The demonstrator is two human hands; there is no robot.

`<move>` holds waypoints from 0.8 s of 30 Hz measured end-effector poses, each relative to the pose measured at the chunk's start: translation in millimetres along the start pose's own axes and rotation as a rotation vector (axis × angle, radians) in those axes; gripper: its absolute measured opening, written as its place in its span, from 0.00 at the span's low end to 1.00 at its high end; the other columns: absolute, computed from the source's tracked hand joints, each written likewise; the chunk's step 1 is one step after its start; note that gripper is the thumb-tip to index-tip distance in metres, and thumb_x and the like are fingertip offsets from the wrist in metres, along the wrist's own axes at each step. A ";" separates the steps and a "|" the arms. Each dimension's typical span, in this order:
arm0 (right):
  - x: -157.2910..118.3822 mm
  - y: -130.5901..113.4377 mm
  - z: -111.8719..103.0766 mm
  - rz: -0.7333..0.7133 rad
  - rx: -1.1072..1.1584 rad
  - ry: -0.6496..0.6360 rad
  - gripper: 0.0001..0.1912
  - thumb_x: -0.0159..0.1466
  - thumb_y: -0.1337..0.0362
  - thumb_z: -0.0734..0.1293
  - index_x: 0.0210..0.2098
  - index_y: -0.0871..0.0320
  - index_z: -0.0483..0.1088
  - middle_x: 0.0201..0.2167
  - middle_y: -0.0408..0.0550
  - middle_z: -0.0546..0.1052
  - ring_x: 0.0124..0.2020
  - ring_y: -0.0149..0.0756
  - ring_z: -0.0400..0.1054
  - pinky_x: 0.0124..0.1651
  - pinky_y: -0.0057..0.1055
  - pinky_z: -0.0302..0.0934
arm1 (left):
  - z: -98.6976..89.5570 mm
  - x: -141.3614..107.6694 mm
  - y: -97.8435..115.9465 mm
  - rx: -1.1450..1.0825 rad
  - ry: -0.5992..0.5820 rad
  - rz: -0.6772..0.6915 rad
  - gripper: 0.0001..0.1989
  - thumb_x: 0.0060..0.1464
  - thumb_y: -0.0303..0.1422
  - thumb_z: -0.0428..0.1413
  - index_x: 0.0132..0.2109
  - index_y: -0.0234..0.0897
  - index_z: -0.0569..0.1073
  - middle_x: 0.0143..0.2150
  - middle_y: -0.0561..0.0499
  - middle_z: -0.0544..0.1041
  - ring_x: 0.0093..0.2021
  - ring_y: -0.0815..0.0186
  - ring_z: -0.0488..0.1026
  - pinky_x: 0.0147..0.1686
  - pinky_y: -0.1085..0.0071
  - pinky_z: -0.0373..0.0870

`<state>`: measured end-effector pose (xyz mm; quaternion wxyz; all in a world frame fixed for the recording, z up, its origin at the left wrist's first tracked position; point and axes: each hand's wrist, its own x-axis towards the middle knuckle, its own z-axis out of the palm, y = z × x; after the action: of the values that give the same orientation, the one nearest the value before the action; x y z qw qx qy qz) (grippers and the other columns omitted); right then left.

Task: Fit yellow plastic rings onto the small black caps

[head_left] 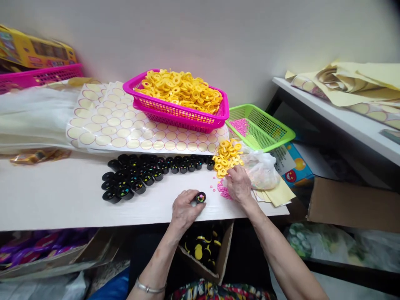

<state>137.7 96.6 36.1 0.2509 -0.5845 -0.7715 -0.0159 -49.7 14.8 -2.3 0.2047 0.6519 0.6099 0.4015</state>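
Note:
My left hand (pixel 184 208) grips a small round black cup (pixel 201 197) between thumb and fingers, its open top turned up. Several coloured beads, pink among them, show inside it. My right hand (pixel 238 183) is at the lower edge of a heap of yellow ring-shaped pieces (pixel 225 155), its fingers drawn together; whatever is in the fingertips is hidden. Small pink beads (pixel 223 189) lie scattered just beside that hand. To the left, many similar black cups (pixel 137 171) stand grouped on the white table (pixel 78 196), with coloured bits inside those whose tops show.
A pink basket (pixel 178 116) full of yellow rings rests on sticker sheets (pixel 125 125). Behind my right hand are a green basket (pixel 275 129) with pink beads and a plastic bag (pixel 264 168). A cardboard box (pixel 226 250) of black and yellow pieces sits below the table edge.

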 end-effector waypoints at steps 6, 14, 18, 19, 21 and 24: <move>18.0 -12.0 8.7 -0.077 -0.241 -0.155 0.09 0.59 0.61 0.63 0.33 0.60 0.70 0.37 0.54 0.68 0.39 0.42 0.58 0.37 0.34 0.54 | -0.4 -0.1 0.6 0.008 0.021 0.006 0.09 0.41 0.29 0.58 0.35 0.37 0.74 0.32 0.51 0.75 0.35 0.64 0.70 0.36 0.69 0.67; 28.5 -22.7 24.3 -0.020 -0.299 -0.272 0.11 0.59 0.72 0.57 0.35 0.64 0.70 0.36 0.57 0.69 0.38 0.42 0.62 0.36 0.35 0.54 | 1.1 0.1 -1.0 0.003 0.022 0.002 0.10 0.40 0.30 0.59 0.35 0.37 0.74 0.33 0.50 0.75 0.35 0.64 0.70 0.37 0.68 0.67; 26.7 -23.4 24.8 0.072 -0.254 -0.267 0.10 0.58 0.70 0.58 0.34 0.63 0.70 0.35 0.55 0.70 0.38 0.40 0.63 0.35 0.32 0.53 | 2.6 0.3 -3.1 -0.006 0.027 0.006 0.10 0.40 0.30 0.59 0.35 0.37 0.74 0.33 0.51 0.75 0.35 0.64 0.70 0.36 0.69 0.68; 26.2 -23.3 24.1 0.096 -0.238 -0.264 0.09 0.58 0.69 0.58 0.34 0.63 0.69 0.35 0.54 0.70 0.37 0.39 0.64 0.35 0.31 0.53 | 2.6 0.2 -3.3 -0.012 0.032 0.006 0.10 0.40 0.30 0.59 0.35 0.38 0.74 0.33 0.51 0.75 0.35 0.64 0.70 0.36 0.69 0.68; 25.4 -22.6 21.8 0.123 -0.208 -0.256 0.09 0.58 0.68 0.58 0.34 0.62 0.69 0.34 0.52 0.70 0.36 0.37 0.64 0.34 0.30 0.52 | 2.4 -0.1 -3.2 -0.019 0.034 0.003 0.10 0.40 0.30 0.59 0.35 0.38 0.74 0.33 0.51 0.75 0.35 0.64 0.70 0.36 0.69 0.68; 24.3 -20.0 16.8 0.111 -0.178 -0.218 0.08 0.59 0.68 0.57 0.33 0.61 0.68 0.33 0.50 0.70 0.35 0.36 0.63 0.33 0.29 0.50 | 2.2 -0.7 -2.8 -0.027 0.019 -0.008 0.11 0.39 0.29 0.59 0.35 0.37 0.74 0.32 0.51 0.75 0.35 0.64 0.70 0.37 0.68 0.68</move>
<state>108.7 117.3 36.6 0.1133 -0.6445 -0.7561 -0.0067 -49.8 15.1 -5.9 0.2095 0.6427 0.6090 0.4149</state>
